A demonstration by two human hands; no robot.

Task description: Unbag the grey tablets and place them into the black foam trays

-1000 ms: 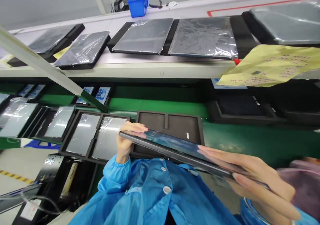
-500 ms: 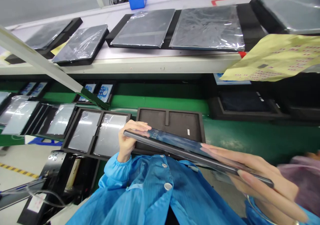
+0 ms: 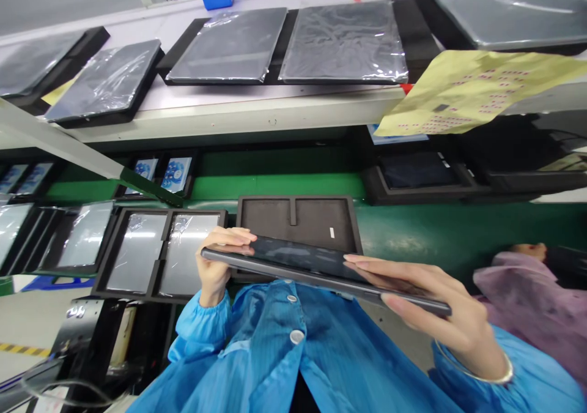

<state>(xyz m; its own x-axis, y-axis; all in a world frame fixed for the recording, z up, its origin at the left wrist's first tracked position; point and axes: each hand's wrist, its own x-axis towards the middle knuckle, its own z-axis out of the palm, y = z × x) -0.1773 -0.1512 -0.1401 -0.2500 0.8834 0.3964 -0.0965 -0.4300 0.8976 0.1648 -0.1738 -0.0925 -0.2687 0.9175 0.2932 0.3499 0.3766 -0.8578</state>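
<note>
A dark tablet [image 3: 302, 260] is held between both hands in front of my blue work coat, its glossy black screen tipped up and its long edge towards me. My left hand [image 3: 220, 257] grips its left end, with fingers lying over the screen. At the right end, my right hand [image 3: 435, 297] holds it with fingers on the screen and the thumb under the near edge. Just beyond the tablet, a black foam tray [image 3: 316, 223] with two compartments lies on the green bench; a small white label shows in its right part.
To the left, another foam tray [image 3: 156, 254] holds two film-wrapped tablets. Wrapped panels [image 3: 343, 40] lie on the white shelf [image 3: 238, 116] above. A yellow sheet [image 3: 472, 92] hangs over its edge. A co-worker's pink sleeve [image 3: 532, 303] is at the right.
The view has shifted, so the shelf and trays sit further left. My right hand and the tablet's right end have come inward; the screen looks darker. Both hands keep their hold.
</note>
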